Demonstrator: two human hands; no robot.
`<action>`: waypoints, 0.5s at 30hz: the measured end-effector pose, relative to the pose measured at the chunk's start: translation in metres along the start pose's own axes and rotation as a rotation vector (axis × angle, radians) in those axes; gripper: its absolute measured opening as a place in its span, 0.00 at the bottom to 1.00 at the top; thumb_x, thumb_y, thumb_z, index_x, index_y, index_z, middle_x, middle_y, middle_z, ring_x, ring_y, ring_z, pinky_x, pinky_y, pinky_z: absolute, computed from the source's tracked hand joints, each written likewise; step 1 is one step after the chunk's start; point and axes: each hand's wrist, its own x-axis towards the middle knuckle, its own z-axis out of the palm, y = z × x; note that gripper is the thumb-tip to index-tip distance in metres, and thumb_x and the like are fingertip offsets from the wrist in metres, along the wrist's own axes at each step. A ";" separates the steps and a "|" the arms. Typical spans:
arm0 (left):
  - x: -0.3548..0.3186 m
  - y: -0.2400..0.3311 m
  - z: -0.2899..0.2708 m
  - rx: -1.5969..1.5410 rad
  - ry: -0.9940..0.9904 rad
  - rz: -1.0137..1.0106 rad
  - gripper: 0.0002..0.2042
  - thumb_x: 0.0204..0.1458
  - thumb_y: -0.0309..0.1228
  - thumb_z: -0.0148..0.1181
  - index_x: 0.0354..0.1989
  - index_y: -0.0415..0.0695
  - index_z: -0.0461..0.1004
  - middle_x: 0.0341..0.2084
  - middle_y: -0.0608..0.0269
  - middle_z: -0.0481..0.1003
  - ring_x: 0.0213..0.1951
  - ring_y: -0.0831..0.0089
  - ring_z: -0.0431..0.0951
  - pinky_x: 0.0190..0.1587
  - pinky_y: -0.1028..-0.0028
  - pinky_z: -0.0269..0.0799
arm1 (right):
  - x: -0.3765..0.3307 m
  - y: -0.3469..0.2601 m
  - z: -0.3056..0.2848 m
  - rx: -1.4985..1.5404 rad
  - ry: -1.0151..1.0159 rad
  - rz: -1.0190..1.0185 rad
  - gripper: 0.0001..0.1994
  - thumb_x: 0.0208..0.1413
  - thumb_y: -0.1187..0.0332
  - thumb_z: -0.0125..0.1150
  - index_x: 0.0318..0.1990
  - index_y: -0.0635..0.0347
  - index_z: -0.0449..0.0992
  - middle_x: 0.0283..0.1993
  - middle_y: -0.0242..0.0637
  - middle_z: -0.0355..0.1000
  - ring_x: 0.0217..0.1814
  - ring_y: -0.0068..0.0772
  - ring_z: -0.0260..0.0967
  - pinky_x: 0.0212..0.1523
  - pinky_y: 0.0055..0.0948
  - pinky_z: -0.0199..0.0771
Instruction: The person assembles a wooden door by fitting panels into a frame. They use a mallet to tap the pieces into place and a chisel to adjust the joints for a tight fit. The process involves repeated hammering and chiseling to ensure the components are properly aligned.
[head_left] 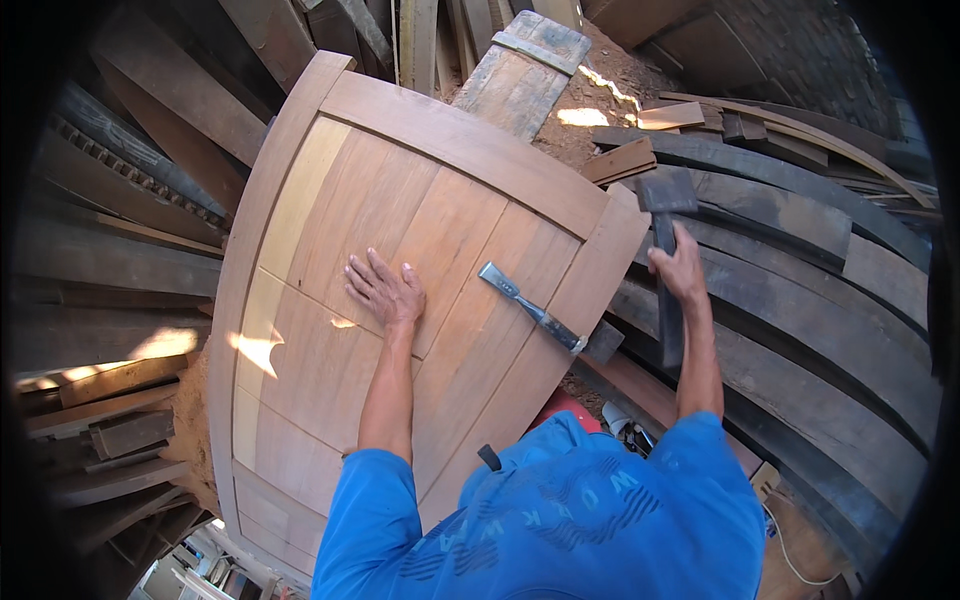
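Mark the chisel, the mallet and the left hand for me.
chisel (530, 306): head view, mid shaft, lying on the door.
mallet (667, 190): head view, on its dark head.
left hand (385, 290): head view, back of the hand.

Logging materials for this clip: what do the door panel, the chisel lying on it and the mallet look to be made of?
Door panel: bare pale wood, grain and plank joints visible, seemingly unfinished. Chisel: shiny metal blade; dark handle, material unclear. Mallet in the right hand: dark, probably wood.
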 end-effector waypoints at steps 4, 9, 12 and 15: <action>-0.001 -0.003 -0.003 -0.034 0.015 0.045 0.39 0.60 0.45 0.53 0.76 0.39 0.47 0.75 0.31 0.43 0.76 0.34 0.40 0.73 0.37 0.35 | 0.080 -0.019 -0.006 -0.353 -0.120 -0.181 0.25 0.42 0.67 0.60 0.51 0.70 0.75 0.40 0.57 0.78 0.47 0.59 0.77 0.51 0.46 0.75; -0.003 -0.005 -0.004 -0.059 0.024 0.057 0.40 0.59 0.44 0.54 0.76 0.41 0.47 0.75 0.32 0.44 0.76 0.34 0.41 0.73 0.37 0.35 | 0.135 -0.048 0.015 -0.576 -0.421 -0.183 0.20 0.41 0.69 0.60 0.44 0.70 0.78 0.28 0.47 0.76 0.30 0.41 0.76 0.35 0.42 0.76; -0.005 -0.007 -0.004 -0.044 0.008 0.044 0.40 0.59 0.44 0.54 0.76 0.41 0.47 0.75 0.32 0.44 0.76 0.34 0.41 0.73 0.38 0.36 | 0.142 -0.050 0.009 -0.473 -0.465 -0.141 0.16 0.40 0.70 0.60 0.39 0.68 0.79 0.22 0.43 0.73 0.24 0.37 0.73 0.30 0.39 0.73; -0.004 -0.005 -0.002 -0.032 0.003 0.045 0.40 0.59 0.44 0.54 0.76 0.41 0.48 0.75 0.33 0.44 0.76 0.35 0.41 0.74 0.38 0.36 | 0.149 -0.052 0.002 -0.545 -0.503 -0.018 0.25 0.42 0.68 0.61 0.52 0.63 0.80 0.36 0.55 0.79 0.38 0.51 0.79 0.41 0.44 0.78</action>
